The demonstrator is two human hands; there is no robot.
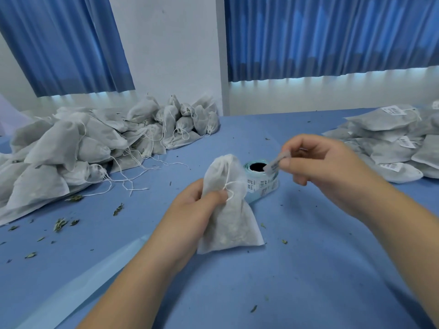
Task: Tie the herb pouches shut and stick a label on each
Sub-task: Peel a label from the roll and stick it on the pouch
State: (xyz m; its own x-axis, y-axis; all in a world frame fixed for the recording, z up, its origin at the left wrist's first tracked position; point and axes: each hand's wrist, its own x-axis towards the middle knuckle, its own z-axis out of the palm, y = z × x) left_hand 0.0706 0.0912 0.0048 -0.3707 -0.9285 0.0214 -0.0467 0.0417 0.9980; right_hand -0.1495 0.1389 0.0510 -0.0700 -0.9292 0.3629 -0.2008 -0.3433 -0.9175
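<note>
My left hand (197,206) grips the herb pouch (229,217) at its neck; my right hand (318,162) pinches a label (276,163) — print blurred; the label roll (262,186) sits partly hidden behind the pouch.

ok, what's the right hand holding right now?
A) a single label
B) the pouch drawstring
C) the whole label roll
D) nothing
A: the right hand pinches a small label between thumb and fingertips, above the label roll on the table, while the left hand grips the pouch.
</note>
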